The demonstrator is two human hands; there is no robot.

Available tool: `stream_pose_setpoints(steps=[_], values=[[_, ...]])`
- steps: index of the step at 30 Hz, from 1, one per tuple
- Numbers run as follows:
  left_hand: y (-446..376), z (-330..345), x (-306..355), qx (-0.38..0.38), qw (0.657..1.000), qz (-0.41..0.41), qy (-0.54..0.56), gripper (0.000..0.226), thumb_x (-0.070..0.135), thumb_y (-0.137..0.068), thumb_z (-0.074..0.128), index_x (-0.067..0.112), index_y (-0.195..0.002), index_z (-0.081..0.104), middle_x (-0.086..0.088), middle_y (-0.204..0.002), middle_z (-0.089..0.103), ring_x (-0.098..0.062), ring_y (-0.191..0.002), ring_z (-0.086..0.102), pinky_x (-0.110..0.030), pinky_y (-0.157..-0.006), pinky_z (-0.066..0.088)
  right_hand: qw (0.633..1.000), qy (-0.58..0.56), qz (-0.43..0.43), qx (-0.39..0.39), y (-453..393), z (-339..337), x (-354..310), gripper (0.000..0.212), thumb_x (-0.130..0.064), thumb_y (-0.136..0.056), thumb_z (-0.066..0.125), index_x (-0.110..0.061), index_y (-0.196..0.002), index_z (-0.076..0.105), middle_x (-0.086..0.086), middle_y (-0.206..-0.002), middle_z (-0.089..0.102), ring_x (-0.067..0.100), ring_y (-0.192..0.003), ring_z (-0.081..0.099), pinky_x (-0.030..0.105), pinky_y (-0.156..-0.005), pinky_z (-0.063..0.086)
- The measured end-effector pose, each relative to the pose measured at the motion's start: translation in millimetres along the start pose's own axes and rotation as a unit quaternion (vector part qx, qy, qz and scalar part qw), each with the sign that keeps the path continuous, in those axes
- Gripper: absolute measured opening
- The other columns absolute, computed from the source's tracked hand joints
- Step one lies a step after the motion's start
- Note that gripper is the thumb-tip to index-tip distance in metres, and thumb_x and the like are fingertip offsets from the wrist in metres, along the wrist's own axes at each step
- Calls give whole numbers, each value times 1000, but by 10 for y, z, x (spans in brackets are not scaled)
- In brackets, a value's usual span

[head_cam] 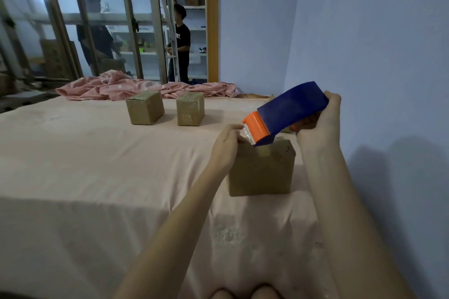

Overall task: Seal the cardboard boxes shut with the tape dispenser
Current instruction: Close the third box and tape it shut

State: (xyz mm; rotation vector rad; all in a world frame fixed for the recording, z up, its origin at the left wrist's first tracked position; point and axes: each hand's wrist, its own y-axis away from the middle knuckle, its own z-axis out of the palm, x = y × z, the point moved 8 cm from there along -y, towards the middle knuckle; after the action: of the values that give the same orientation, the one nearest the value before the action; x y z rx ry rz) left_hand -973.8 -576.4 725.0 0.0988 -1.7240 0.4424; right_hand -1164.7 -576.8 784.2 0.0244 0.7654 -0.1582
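Tape dispenser (289,111) and left hand (226,144) hide the box (261,172) top

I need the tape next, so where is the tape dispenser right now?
In the head view, right of centre: the right hand holds the tape dispenser above the nearest box.

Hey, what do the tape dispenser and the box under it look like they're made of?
Tape dispenser: seemingly hard plastic, smooth blue shell with an orange end, even colour. Near box: brown cardboard, matte, with creased, dented edges. The tape at its mouth looks like clear glossy film.
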Motion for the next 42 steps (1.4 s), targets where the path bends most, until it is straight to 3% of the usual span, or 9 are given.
stream_pose_setpoints(steps=[4, 7, 10, 14, 17, 23, 32, 36, 42], values=[[39, 54, 43, -7, 998, -34, 50, 48, 45, -101, 19, 30, -89, 63, 0, -81, 61, -14, -82, 57, -29, -74, 40, 1000, -20, 13, 2, -70, -17, 128, 19, -35, -83, 55, -20, -95, 58, -4, -64, 66, 11, -53, 65, 25, -56, 50], [106, 71, 69, 16, 1000, -21, -1, 37, 45, -101, 25, 30, -95, 58, 11, -89, 59, -3, -87, 53, -22, -76, 35, 998, -41, 32, 20, -110, -48, 208, 20, -35, -83, 56, -20, -96, 58, -2, -61, 67, 12, -56, 65, 24, -58, 50], [130, -36, 281, 67, 993, 90, -28, 25, 32, -101, 35, 22, -96, 58, 14, -84, 55, 3, -83, 52, -14, -66, 32, 995, -76, 53, 36, -135, -85, 262, 21, -36, -83, 57, -19, -95, 56, -1, -59, 67, 13, -56, 67, 24, -62, 52], [214, -200, 565, 130, 970, 192, -80, 26, 31, -96, 39, 22, -101, 63, 21, -85, 52, 5, -91, 46, -24, -79, 38, 993, -102, 62, 25, -139, -78, 239, 18, -35, -84, 56, -19, -94, 55, -1, -55, 67, 13, -49, 67, 24, -62, 53], [204, -243, 559, 124, 982, 137, -35, 29, 34, -98, 42, 18, -115, 60, 11, -100, 59, -10, -101, 54, -26, -83, 43, 989, -128, 71, 10, -116, -38, 202, 16, -33, -86, 55, -19, -94, 56, 0, -56, 68, 15, -51, 68, 25, -60, 53], [264, -133, 599, 69, 988, 84, 111, 33, 33, -101, 39, 8, -106, 61, 5, -80, 63, 9, -57, 58, -7, -49, 44, 986, -144, 84, -22, 0, 98, 158, 14, -32, -88, 53, -18, -89, 55, 2, -57, 68, 16, -51, 67, 23, -60, 52], [370, -144, 729, 83, 972, 103, 195, 26, 26, -100, 43, 7, -99, 62, -2, -84, 64, -2, -67, 63, -16, -55, 51, 984, -90, -67, -137, 141, 270, -29, 57, -68, -83, 38, -14, -95, 53, 1, -79, 64, 18, -73, 64, 26, -62, 50], [404, -136, 729, 69, 967, 106, 220, 31, 29, -99, 45, 5, -104, 64, -5, -87, 67, -6, -71, 65, -20, -61, 52, 975, 117, -169, -85, 194, 244, -36, 37, -37, -80, 69, -25, -107, 47, -7, -93, 64, 9, -81, 64, 18, -63, 51], [446, -9, 600, 20, 929, 21, 370, 27, 27, -99, 46, 8, -99, 65, -5, -75, 66, -11, -65, 62, -19, -59, 53, 985, 47, -153, -57, 191, 193, 7, 33, -25, -83, 68, -24, -109, 48, -3, -96, 68, 11, -82, 67, 20, -63, 52]])
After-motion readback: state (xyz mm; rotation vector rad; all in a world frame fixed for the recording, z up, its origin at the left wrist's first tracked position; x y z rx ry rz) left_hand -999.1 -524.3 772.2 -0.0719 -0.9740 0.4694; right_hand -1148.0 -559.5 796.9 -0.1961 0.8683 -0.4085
